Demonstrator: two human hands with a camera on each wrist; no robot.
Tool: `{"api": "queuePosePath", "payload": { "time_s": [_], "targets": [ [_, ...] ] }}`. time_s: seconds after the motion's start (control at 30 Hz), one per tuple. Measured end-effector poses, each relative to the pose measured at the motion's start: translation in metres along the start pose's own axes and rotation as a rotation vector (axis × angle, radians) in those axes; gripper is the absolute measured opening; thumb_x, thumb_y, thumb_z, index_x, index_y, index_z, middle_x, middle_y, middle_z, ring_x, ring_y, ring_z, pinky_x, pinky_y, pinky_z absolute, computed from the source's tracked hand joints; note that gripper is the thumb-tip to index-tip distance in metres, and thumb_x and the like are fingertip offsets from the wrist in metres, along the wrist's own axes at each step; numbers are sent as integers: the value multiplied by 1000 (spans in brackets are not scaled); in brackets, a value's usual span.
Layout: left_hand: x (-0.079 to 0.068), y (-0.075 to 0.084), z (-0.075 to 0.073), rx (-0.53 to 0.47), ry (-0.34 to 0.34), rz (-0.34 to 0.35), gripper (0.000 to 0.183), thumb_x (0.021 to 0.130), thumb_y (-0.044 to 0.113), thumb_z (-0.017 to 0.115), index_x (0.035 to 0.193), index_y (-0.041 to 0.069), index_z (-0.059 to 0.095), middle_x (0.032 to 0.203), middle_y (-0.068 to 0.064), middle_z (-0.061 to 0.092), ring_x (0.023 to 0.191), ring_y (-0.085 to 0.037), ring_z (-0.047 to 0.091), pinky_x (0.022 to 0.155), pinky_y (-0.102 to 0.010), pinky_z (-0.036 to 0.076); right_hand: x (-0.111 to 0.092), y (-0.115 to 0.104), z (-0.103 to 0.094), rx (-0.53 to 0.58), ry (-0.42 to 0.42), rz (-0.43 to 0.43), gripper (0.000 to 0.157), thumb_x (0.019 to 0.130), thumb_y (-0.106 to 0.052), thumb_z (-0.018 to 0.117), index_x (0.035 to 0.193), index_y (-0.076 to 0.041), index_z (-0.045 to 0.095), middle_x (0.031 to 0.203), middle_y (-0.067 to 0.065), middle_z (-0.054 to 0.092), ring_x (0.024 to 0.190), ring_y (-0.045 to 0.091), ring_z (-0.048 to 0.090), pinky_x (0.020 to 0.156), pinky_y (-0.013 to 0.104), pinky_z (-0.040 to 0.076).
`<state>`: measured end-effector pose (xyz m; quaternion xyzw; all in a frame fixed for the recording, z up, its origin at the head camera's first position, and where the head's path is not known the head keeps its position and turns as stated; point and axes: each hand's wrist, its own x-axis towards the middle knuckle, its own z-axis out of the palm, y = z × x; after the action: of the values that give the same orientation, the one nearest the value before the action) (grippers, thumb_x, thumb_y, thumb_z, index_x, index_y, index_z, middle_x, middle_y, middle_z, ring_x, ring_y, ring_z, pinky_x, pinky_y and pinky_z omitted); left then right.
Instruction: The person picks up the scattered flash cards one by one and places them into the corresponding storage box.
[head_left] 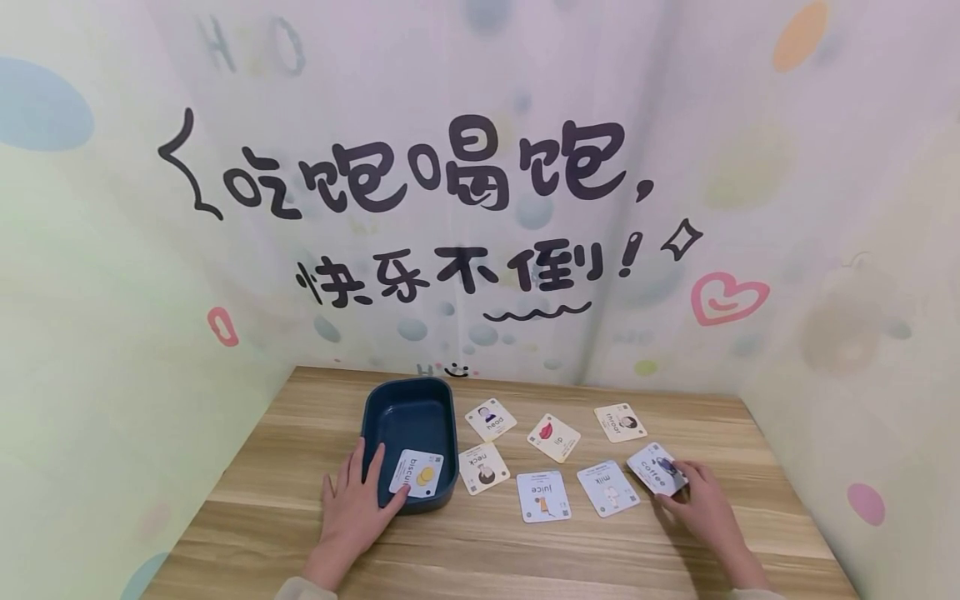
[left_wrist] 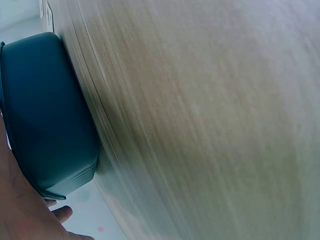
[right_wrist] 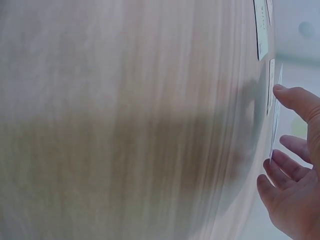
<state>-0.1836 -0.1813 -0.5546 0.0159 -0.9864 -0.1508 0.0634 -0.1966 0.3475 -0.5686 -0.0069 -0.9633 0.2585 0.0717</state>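
My right hand [head_left: 701, 504] pinches the coffee card [head_left: 654, 468] between thumb and fingers at its right side. In the right wrist view, that card [right_wrist: 276, 120] shows nearly edge-on, raised off the table beside the fingers [right_wrist: 287, 167]. At the left, my left hand [head_left: 356, 500] rests on the near left corner of a dark blue box [head_left: 453, 433], fingers spread over its rim. A biscuit card [head_left: 420, 473] lies inside the box, its lower left corner behind the thumb. From the left wrist, the box's outer wall [left_wrist: 50, 110] is seen with the hand over its rim.
Right of the box lie the head card [head_left: 491, 418], neck card [head_left: 483, 468], lip card [head_left: 553, 437] and throat card [head_left: 620, 422]. Nearer are the juice card [head_left: 543, 497] and milk card [head_left: 608, 488]. A printed curtain [head_left: 480, 342] hangs behind the wooden table [head_left: 510, 558].
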Motion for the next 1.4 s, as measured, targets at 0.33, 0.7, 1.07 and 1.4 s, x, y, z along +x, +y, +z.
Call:
{"api": "queuePosePath", "payload": {
  "time_s": [0.33,0.7,1.07,1.4],
  "targets": [
    [-1,-1,1,6,4,3,85,89,62,60,156,16,34,165,-19,17,147,-44,27,112,-77,18,-1,-3,5,9,27,-50,71,78,-23,82,133,11,52,132,37,49,118,55,52,98,68,42],
    [0,0,0,10,3,1,86,89,63,60,156,16,34,165,-19,17,147,-44,27,112,-77,18,-1,-10,9,16,23,-66,71,76,-22,84,131,11,54,133,36,50,119,53,52,100,67,42],
    [0,1,0,5,0,1,86,89,63,60,156,16,34,165,-19,17,147,-44,27,112,-77,18,2,-24,15,28,30,-83,68,75,-20,84,131,9,56,132,35,51,118,53,52,99,67,42],
    [0,0,0,4,5,2,85,89,62,60,156,16,34,165,-19,18,147,-45,27,112,-77,18,5,-36,21,52,40,-114,67,74,-19,85,131,5,59,132,33,53,118,51,55,98,66,44]
  ]
}}
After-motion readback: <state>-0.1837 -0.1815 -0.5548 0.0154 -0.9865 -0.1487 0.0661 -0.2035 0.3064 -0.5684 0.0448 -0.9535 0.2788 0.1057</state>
